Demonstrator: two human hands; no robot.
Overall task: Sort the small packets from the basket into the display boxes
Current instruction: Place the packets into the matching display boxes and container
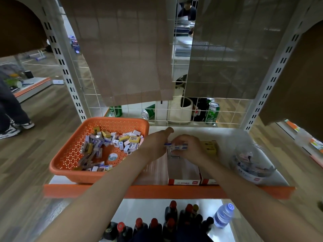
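An orange perforated basket [70, 154] on the left of the shelf holds several small white, blue and yellow packets [111, 142]. To its right stand display boxes with red fronts: one [183, 173] under my hands and a second [209, 147] with yellow packets behind my right hand. My left hand [157, 142] and my right hand [190, 147] meet above the first box, and together they hold a short row of white-and-blue packets [174, 147] between them.
A clear round tub [253, 163] of small items stands at the right of the shelf [174, 190]. Behind the wire grid are green cans [212, 113] and a white container. Dark bottles [155, 227] and a water bottle [224, 215] fill the lower shelf. A person's legs are at far left.
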